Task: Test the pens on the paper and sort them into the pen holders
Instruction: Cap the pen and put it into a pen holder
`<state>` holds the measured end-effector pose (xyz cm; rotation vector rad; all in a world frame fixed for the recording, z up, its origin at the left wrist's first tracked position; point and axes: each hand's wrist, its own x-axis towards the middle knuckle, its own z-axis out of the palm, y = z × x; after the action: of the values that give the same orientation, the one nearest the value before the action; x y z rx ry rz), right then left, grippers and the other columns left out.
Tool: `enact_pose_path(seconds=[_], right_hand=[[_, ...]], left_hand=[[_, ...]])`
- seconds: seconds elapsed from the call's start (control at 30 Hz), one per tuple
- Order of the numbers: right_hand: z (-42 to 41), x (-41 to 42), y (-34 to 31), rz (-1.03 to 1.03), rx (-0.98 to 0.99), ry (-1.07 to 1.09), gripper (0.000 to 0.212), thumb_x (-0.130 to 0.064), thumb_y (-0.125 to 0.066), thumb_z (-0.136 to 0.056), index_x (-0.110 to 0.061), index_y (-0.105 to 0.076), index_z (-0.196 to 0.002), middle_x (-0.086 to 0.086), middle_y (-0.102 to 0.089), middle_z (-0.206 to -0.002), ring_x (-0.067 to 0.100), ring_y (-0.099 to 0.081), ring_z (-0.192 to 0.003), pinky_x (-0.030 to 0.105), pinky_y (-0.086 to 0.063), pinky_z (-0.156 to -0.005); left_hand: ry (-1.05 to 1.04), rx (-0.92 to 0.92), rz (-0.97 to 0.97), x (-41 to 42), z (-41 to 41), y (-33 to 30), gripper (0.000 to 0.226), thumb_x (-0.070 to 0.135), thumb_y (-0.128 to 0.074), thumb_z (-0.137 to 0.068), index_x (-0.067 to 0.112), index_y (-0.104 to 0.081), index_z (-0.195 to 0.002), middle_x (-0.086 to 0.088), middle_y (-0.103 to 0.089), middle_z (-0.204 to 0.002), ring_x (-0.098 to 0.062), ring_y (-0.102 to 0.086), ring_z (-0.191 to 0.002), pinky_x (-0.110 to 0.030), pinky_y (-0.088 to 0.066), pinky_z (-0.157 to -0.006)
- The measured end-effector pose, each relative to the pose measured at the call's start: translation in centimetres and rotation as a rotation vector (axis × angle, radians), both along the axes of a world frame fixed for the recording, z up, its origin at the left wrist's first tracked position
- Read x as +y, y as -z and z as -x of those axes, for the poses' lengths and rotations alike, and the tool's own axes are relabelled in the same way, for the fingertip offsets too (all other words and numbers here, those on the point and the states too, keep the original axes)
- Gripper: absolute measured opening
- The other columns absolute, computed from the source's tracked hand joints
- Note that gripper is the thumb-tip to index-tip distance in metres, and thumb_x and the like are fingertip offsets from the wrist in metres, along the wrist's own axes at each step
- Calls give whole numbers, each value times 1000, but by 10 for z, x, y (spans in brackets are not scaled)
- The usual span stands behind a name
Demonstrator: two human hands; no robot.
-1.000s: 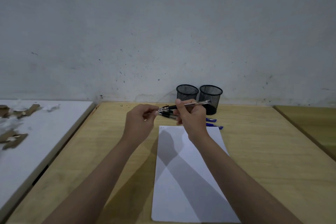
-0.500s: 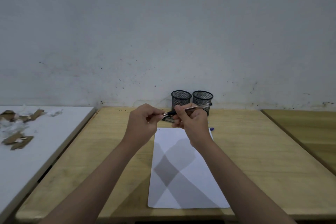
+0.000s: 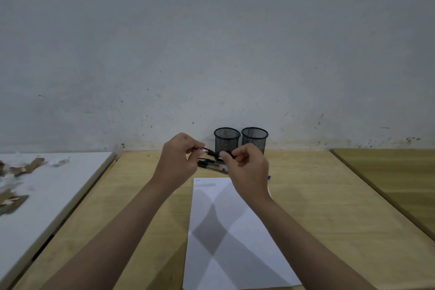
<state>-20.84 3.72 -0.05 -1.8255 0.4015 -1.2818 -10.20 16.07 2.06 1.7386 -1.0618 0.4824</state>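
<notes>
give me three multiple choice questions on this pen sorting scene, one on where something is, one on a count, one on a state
1. Where do the mesh pen holders stand?
A. at the table's far edge by the wall
B. on the paper
C. on the white board

2. How many holders?
A. one
B. two
C. three

3. What is the pen doing?
A. lying on the paper
B. standing in a holder
C. held between both hands

Answers: 1 A, both sit beyond the paper against the wall. 2 B, two cups side by side. 3 C, left hand and right hand each pinch an end.
</notes>
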Motion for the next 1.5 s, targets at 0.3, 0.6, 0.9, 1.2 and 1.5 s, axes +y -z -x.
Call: enact_pose_path(seconds=[0.3, 0.6, 0.9, 1.2, 1.5], right_hand=[[-20, -43, -16, 349, 204, -145, 25, -3, -75, -72, -10, -73, -96, 1, -73, -87, 5, -60, -76, 12, -45, -72], [-60, -105, -56, 170, 184, -104, 85, -5, -71, -79, -33, -27, -146, -12, -61, -83, 8, -64, -56, 27, -56, -61], [-122, -150, -50, 165, 150, -46, 64, -9, -73, -79, -23, -44, -135, 1, -61, -73, 17, -64, -65, 17, -50, -61], [-144, -159, -2, 192, 511, 61, 41, -24, -67, -85, -12, -59, -123, 5, -72, -87, 22, -66, -87, 37, -54, -80], [-124, -145, -10, 305, 592, 249, 35, -30, -59, -88, -18, -61, -121, 8, -54, -123, 30, -44, -118, 42, -34, -94]], left_hand=[[68, 123, 26, -27, -11, -21, 15, 5, -72, -75, 12, -72, -88, 0, -68, -80, -4, -62, -70, -12, -50, -67], [-28, 255, -156, -79, -57, -5, 42, 29, -66, -82, 10, -58, -119, -7, -63, -116, -16, -60, -103, -24, -48, -86], [-112, 208, -419, -137, -93, 36, 54, 43, -54, -87, 2, -48, -122, -16, -54, -124, -28, -48, -117, -31, -38, -91], [-70, 210, -275, -146, -104, 55, 34, 41, -55, -86, 14, -59, -107, -5, -65, -97, -19, -59, -89, -32, -51, -75], [-65, 285, -463, -133, -96, 37, 57, 40, -52, -89, -1, -39, -128, -18, -50, -129, -30, -46, -120, -33, -39, -93]])
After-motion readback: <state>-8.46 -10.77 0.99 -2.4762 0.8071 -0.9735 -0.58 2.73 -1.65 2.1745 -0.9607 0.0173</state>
